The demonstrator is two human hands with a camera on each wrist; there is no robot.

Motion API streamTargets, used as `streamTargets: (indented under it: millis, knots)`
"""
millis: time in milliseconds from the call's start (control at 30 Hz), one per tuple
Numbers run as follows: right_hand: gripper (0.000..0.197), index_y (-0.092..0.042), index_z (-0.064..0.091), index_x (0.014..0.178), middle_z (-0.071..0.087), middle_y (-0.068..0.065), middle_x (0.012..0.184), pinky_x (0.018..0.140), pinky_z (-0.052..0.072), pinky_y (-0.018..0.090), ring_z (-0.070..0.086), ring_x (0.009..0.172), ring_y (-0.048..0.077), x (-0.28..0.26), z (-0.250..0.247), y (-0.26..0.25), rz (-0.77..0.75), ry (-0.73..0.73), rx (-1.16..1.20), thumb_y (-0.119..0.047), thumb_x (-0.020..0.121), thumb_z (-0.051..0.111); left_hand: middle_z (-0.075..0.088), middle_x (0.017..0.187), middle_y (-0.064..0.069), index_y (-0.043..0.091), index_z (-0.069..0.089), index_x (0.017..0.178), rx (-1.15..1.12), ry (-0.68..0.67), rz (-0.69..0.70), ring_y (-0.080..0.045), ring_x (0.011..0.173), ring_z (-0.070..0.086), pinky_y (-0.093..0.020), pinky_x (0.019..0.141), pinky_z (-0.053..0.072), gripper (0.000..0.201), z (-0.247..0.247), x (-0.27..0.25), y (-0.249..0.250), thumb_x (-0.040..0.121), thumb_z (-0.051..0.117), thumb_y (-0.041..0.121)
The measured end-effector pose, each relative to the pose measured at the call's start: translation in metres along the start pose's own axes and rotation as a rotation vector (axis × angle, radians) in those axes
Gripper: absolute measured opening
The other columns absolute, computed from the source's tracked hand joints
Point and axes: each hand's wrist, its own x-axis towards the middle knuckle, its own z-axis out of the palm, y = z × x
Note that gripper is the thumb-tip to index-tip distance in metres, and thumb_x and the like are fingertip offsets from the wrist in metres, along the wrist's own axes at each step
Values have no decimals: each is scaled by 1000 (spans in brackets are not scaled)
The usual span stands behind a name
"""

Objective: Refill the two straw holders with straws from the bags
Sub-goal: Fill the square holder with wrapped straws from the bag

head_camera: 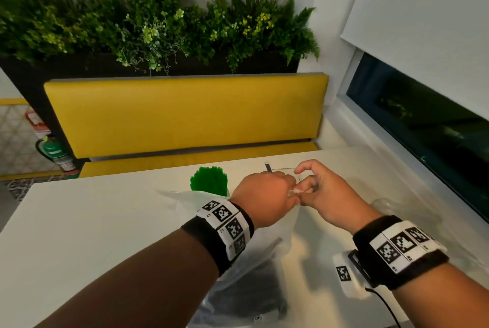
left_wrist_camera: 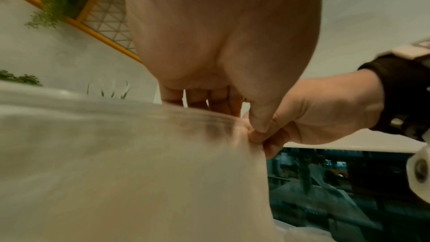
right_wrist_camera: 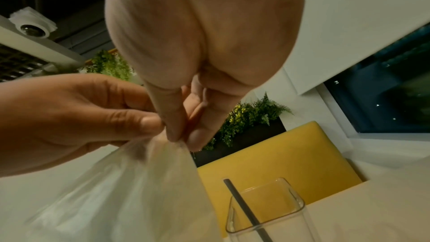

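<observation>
- Pinching the top edge of a translucent plastic bag with both hands, which are meeting above the white table
- Left hand: head view is showing only its back, knuckles up, fingers curled under; right wrist view is showing what the head view is hiding, the thumb and forefinger of that hand closing on the bag's gathered lip
- Right hand: thumb and bent fingers are nipping the same edge just beside the left hand's grip; forefinger is arching up and free in the head view
- Left wrist view is giving the pinch from below: the right hand is touching the left thumb, and the bag film is hanging down, blurred
- Dark straws are showing faintly through the lower part of the bag near the table's front edge, in the head view only
- Right wrist view is showing a clear square straw holder standing on the table under the hands, one dark straw leaning inside; in the head view the hands are hiding most of that holder
- Green straws are standing packed upright, left of the hands; their holder is hidden behind the bag
- Both forearms are reaching forward, each with a marker-patterned wristband
- Yellow bench and planter are sitting beyond the table
</observation>
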Motion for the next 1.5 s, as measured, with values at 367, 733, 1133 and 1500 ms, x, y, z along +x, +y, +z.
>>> streamTargets:
  millis: [367, 733, 1133, 1500]
  knots:
    - [35, -23, 52, 82, 75, -2, 73, 70, 48, 26, 68, 68, 8, -10, -7, -12, -34, 49, -99, -12, 74, 84, 69, 101, 7, 32, 65, 107, -52, 107, 47, -20, 90, 64, -36, 72, 52, 28, 0, -11, -12, 101, 43, 48]
    - [19, -33, 75, 81, 69, -16, 81, 81, 48, 24, 62, 82, -2, -35, -67, 19, 83, 74, -247, -15, 86, 71, 69, 93, 15, 34, 62, 96, 77, 111, -240, -16, 82, 60, -34, 68, 49, 38, -38, -107, -129, 97, 28, 51]
    - [14, -40, 65, 98, 66, -23, 98, 91, 45, 33, 55, 92, 2, 0, 38, -15, -448, -76, -754, -45, 93, 52, 67, 90, 12, 30, 59, 93, -191, -209, -179, -9, 83, 62, -38, 77, 53, 23, -61, -125, -90, 90, 51, 51]
    - [25, -43, 55, 88, 61, -23, 89, 73, 46, 14, 60, 83, 0, -21, 58, -21, -442, -102, -340, -20, 91, 63, 62, 122, -12, 13, 58, 128, -586, -428, -348, -30, 113, 58, -27, 86, 40, 48, -4, -86, -71, 95, 56, 49]
